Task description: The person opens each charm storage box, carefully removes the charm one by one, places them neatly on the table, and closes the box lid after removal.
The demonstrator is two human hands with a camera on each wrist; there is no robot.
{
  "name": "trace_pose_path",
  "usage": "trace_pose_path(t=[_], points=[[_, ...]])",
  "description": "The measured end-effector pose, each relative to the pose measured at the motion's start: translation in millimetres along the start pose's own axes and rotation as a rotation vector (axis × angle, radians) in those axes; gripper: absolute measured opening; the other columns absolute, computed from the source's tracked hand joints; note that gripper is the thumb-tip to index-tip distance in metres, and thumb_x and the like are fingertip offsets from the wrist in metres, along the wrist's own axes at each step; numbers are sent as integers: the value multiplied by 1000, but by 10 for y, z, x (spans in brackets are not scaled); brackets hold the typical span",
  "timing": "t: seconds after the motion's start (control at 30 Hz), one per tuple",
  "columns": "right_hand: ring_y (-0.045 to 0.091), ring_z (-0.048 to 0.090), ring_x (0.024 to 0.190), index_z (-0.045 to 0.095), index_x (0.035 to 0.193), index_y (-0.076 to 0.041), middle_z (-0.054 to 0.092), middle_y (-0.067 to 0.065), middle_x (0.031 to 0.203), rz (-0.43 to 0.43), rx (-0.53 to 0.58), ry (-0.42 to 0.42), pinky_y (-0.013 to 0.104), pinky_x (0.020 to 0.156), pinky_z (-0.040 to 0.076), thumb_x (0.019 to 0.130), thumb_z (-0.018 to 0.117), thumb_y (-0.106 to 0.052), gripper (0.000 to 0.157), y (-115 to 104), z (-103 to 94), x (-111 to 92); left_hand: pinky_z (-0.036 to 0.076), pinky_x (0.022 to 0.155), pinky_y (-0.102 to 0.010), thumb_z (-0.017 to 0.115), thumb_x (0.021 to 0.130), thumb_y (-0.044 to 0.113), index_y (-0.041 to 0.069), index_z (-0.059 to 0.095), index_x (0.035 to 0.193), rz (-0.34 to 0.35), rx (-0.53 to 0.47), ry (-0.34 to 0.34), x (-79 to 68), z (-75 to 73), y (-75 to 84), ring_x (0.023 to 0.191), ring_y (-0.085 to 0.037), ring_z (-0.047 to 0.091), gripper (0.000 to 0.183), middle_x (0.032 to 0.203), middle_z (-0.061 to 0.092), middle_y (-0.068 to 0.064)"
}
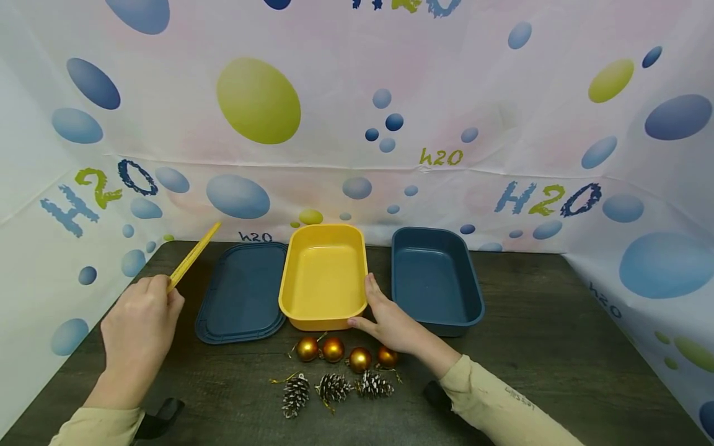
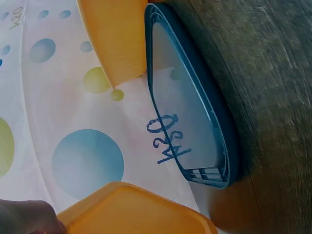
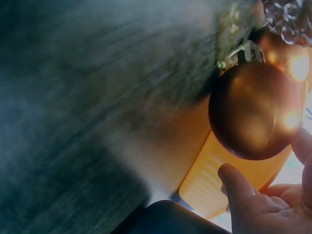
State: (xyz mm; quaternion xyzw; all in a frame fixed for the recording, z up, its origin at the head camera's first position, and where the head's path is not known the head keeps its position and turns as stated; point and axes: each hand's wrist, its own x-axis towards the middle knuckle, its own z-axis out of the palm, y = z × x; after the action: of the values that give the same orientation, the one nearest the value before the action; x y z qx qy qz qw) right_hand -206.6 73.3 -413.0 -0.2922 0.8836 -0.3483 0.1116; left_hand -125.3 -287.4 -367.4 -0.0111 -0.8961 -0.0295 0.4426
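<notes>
My left hand (image 1: 139,322) grips a yellow lid (image 1: 194,255), raised on the left and seen nearly edge-on in the head view. In the left wrist view the lid (image 2: 141,209) spreads along the bottom beside my thumb. My right hand (image 1: 393,319) touches the front right corner of a yellow rectangular container (image 1: 323,279), its fingers along the side wall and the thumb at the front. Just in front of that container are several gold ball ornaments (image 1: 333,349); one ball (image 3: 256,109) looms large beside my hand (image 3: 273,204) in the right wrist view.
A dark blue lid (image 1: 242,291) lies left of the yellow container, and a dark blue container (image 1: 435,279) stands to its right. Three frosted pine cones (image 1: 334,388) lie nearer me on the dark wooden table (image 1: 558,347). A patterned sheet (image 1: 334,124) hangs behind.
</notes>
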Motion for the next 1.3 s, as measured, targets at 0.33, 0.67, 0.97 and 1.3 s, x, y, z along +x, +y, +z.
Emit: trace_pose_path(t=[0.33,0.67,0.97,1.3], points=[[32,12,141,-2,150,1,-8,17,156,7,10,-2,47,111,25,95,58,-39,91,6,11,6,47,49,-57,64,78,-10,-16,61,90,-112,-21,-10,41,-72,55,59,-44,54,14,75,59,-30],[32,12,141,-3,150,0,-7,18,156,17,7,-2,47,111,24,95,59,-38,92,20,21,19,48,59,-56,66,83,-5,-14,63,97,-146,-113,59,97,-156,150,68,-45,56,17,83,62,-31],[33,15,141,-3,151,0,-7,17,156,20,4,3,47,111,25,94,59,-38,92,19,22,25,46,59,-46,70,79,-7,-14,65,95,-95,-227,130,117,-166,271,69,-43,58,19,83,64,-30],[33,14,141,-3,150,0,-6,19,156,16,0,5,47,111,25,94,59,-40,92,29,29,18,29,72,-3,73,79,-3,-12,67,95,-213,-329,182,139,-158,350,71,-39,62,19,85,67,-26]])
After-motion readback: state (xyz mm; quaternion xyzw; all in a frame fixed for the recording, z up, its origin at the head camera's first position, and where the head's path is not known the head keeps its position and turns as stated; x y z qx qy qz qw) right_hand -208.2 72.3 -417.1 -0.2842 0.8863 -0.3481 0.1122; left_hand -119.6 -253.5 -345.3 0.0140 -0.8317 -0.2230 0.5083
